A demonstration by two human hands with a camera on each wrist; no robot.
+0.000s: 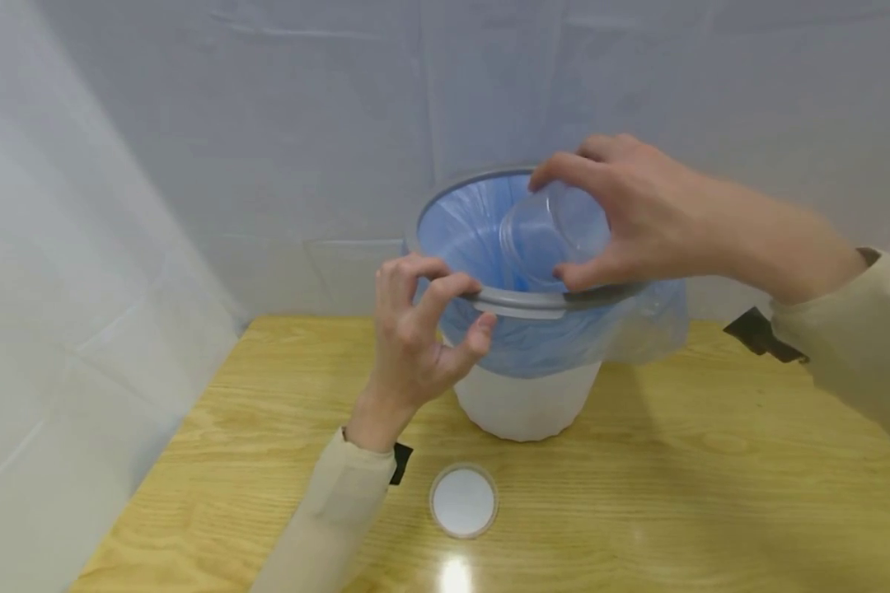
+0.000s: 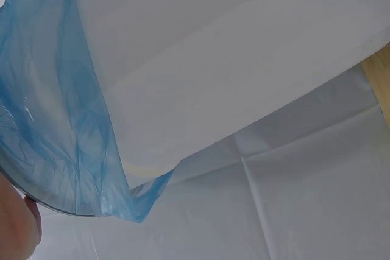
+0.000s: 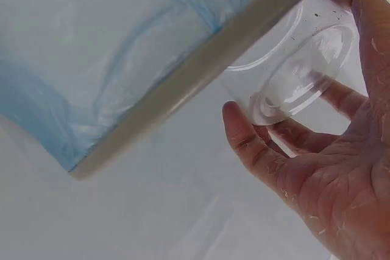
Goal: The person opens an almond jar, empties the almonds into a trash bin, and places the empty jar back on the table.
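Your right hand [image 1: 638, 218] holds a clear plastic cup [image 1: 549, 235] tipped on its side over the mouth of the bin [image 1: 522, 395], open end facing into it. Fingers curl over the cup's top, thumb pinches from below, just above the near rim. In the right wrist view the cup [image 3: 292, 80] sits between thumb and fingers [image 3: 250, 144], base toward the palm, small specks on its wall.

Your left hand [image 1: 415, 329] grips the grey rim ring [image 1: 519, 303] at the bin's near-left edge: fingers hooked over the top, thumb pressed under it against the bag. The left wrist view shows only a sliver of that hand [image 2: 18, 229] beside the ring and bag.

The bin is white, lined with a blue bag [image 1: 460, 231] folded out over the rim and hanging down the outside. The bin leans toward you, standing on the wooden table [image 1: 712, 494].

A round white lid [image 1: 463, 501] lies flat on the table in front of the bin, near your left sleeve [image 1: 334, 511], apart from both hands. Pale sheeting [image 1: 193, 123] hangs behind and to the left.
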